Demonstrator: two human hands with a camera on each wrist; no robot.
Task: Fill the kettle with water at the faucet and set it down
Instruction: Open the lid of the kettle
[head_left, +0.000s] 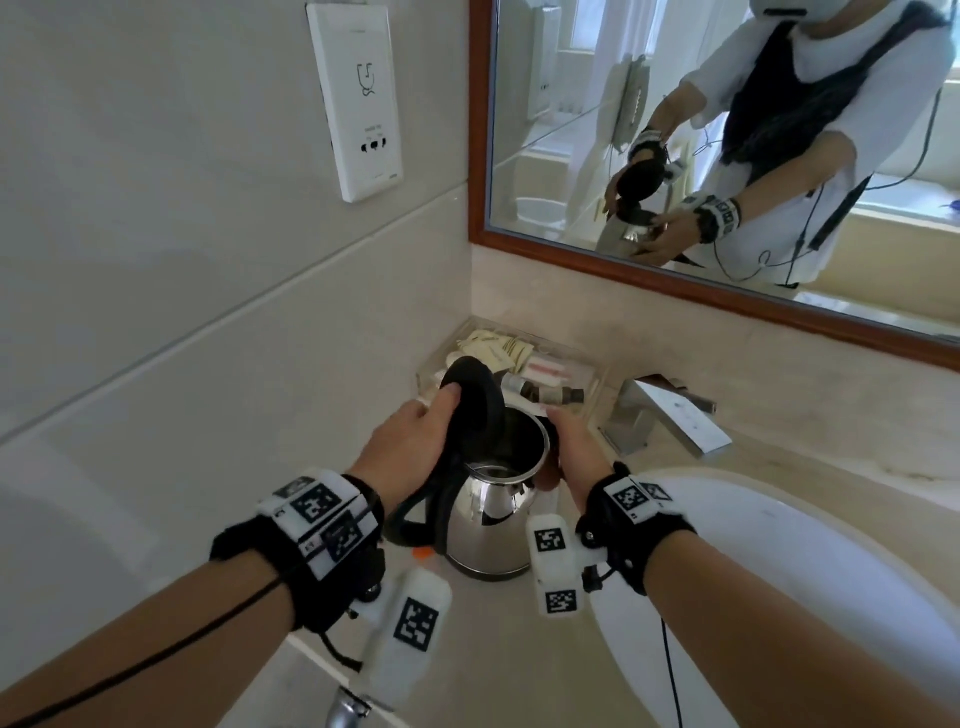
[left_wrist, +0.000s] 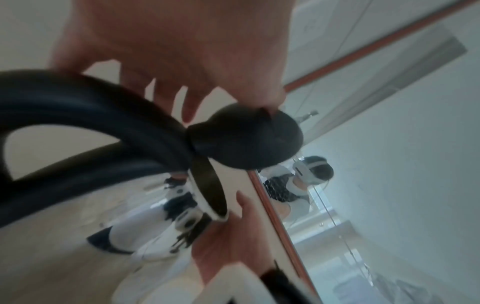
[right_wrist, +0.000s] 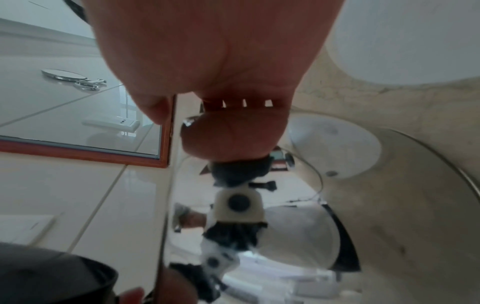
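Note:
A steel kettle (head_left: 488, 525) with a black handle (left_wrist: 91, 115) stands on the beige counter, left of the sink. Its black lid (head_left: 470, 395) is tipped up and the mouth is uncovered. My left hand (head_left: 441, 410) pinches the lid's upper edge, thumb in front and fingers behind; in the left wrist view the fingertips (left_wrist: 259, 98) sit on the lid (left_wrist: 249, 142). My right hand (head_left: 558, 452) wraps the kettle's upper right side, and the right wrist view has the palm close against the shiny wall (right_wrist: 363, 205). The faucet (head_left: 660, 415) is to the right.
A white sink basin (head_left: 805, 571) lies right of the kettle. A clear tray (head_left: 587, 382) of sachets and small bottles sits in the corner behind it. A framed mirror (head_left: 675, 280) runs along the back wall, and an outlet plate (head_left: 358, 98) hangs on the left wall.

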